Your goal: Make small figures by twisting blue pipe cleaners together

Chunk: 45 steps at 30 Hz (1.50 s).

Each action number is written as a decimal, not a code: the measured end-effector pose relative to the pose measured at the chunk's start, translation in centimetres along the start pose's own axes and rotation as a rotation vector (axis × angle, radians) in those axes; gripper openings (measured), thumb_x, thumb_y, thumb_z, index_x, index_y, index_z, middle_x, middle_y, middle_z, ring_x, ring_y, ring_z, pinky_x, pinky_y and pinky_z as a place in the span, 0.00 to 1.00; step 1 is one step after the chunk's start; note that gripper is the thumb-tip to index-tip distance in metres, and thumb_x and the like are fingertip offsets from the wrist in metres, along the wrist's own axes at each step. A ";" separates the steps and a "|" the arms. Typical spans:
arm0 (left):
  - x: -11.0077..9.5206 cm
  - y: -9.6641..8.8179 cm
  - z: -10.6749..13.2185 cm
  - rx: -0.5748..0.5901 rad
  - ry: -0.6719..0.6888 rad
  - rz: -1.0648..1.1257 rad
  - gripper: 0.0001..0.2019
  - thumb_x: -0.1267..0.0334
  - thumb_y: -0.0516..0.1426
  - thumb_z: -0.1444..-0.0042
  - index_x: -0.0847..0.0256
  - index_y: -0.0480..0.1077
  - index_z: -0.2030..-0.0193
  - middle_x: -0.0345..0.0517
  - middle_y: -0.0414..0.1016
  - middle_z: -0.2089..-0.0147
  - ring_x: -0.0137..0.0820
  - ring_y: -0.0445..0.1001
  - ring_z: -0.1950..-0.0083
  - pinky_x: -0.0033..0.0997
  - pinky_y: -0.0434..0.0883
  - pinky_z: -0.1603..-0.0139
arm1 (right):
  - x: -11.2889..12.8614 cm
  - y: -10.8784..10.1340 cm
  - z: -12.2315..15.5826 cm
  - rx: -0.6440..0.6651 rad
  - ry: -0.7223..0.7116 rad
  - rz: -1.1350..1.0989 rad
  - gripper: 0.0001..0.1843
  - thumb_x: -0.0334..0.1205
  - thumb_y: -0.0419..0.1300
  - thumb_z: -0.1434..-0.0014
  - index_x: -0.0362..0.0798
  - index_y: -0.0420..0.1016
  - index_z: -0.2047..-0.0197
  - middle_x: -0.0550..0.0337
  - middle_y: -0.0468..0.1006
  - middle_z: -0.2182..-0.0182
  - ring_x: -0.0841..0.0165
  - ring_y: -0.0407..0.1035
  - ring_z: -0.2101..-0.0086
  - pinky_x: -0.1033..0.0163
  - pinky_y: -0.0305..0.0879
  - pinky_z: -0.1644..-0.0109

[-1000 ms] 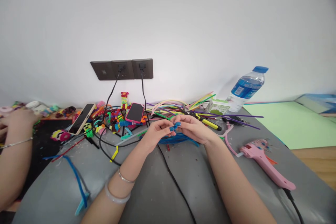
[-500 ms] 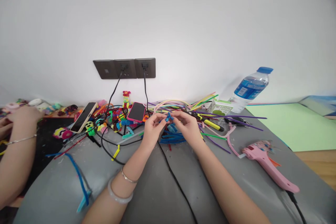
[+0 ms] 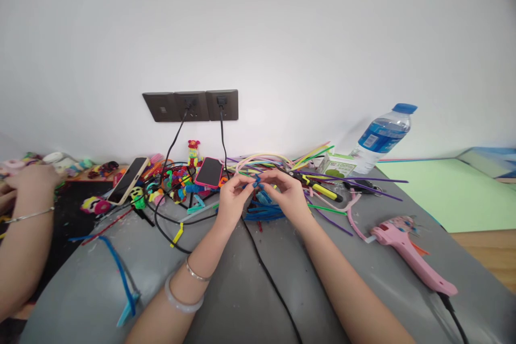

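My left hand (image 3: pixel 233 199) and my right hand (image 3: pixel 287 195) meet above the grey table (image 3: pixel 250 290), fingertips pinched together on a small blue pipe-cleaner piece (image 3: pixel 255 183). Both hands are closed on it. Just beneath them lies a loose bundle of blue pipe cleaners (image 3: pixel 263 212). My left wrist wears two bracelets (image 3: pixel 185 290). A black cable (image 3: pixel 270 279) runs along the table between my forearms.
A pink glue gun (image 3: pixel 407 252) lies at the right, a water bottle (image 3: pixel 381 137) and small green carton (image 3: pixel 337 164) behind. Coloured sticks (image 3: pixel 278 164), two phones (image 3: pixel 208 172) (image 3: pixel 129 180) and small craft figures (image 3: pixel 177 183) crowd the back. Another person's arm (image 3: pixel 24 226) reaches in at left.
Both hands lifted slightly and moved away from me, with the blue piece now pinched higher between the fingertips. The other person's hand at left barely shifted.
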<state>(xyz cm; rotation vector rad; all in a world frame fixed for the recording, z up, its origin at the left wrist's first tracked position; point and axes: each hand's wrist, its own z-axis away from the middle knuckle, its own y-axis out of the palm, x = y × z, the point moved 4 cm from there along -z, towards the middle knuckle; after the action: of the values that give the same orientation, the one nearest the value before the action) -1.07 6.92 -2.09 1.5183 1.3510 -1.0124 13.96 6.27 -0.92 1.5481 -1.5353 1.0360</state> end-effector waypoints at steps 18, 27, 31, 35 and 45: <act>-1.6 0.4 0.6 0.015 0.098 -0.196 0.03 0.66 0.61 0.46 0.60 0.75 0.64 0.45 0.80 0.63 0.32 0.77 0.60 0.28 0.70 0.61 | 0.7 -0.9 -0.4 0.177 -0.039 -0.003 0.08 0.45 0.63 0.40 0.49 0.76 0.64 0.56 0.77 0.64 0.64 0.71 0.59 0.58 0.67 0.52; -1.8 0.6 0.6 0.060 0.133 -0.264 0.04 0.65 0.59 0.44 0.59 0.75 0.65 0.45 0.80 0.64 0.32 0.76 0.63 0.28 0.69 0.64 | 0.8 -1.0 -0.5 0.165 0.045 0.031 0.12 0.48 0.64 0.43 0.48 0.74 0.66 0.56 0.76 0.66 0.64 0.70 0.62 0.59 0.68 0.55; -1.8 0.6 0.6 0.087 0.110 -0.268 0.04 0.65 0.58 0.44 0.60 0.74 0.65 0.44 0.79 0.65 0.31 0.76 0.65 0.27 0.69 0.65 | 0.5 -0.8 -0.6 0.162 0.065 0.005 0.12 0.48 0.64 0.43 0.48 0.73 0.66 0.58 0.75 0.67 0.66 0.71 0.64 0.60 0.68 0.57; -1.5 0.6 0.6 0.093 0.080 -0.257 0.04 0.66 0.57 0.44 0.60 0.74 0.65 0.45 0.78 0.64 0.31 0.75 0.64 0.27 0.70 0.64 | 0.4 -1.1 -0.6 0.187 0.077 0.035 0.11 0.47 0.62 0.42 0.47 0.73 0.65 0.58 0.76 0.66 0.66 0.70 0.64 0.61 0.67 0.58; -0.4 -0.2 -0.1 -0.024 -0.026 -0.120 0.04 0.65 0.60 0.49 0.61 0.72 0.66 0.45 0.76 0.65 0.31 0.74 0.63 0.25 0.69 0.67 | -1.2 -1.9 0.4 0.487 0.212 0.526 0.05 0.35 0.64 0.49 0.47 0.74 0.75 0.66 0.68 0.81 0.72 0.61 0.77 0.67 0.55 0.73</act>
<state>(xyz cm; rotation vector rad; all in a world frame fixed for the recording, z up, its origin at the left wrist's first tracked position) -1.34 6.90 -1.66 1.4155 1.4444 -1.0825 15.93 6.47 -2.10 1.2899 -1.6548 1.9224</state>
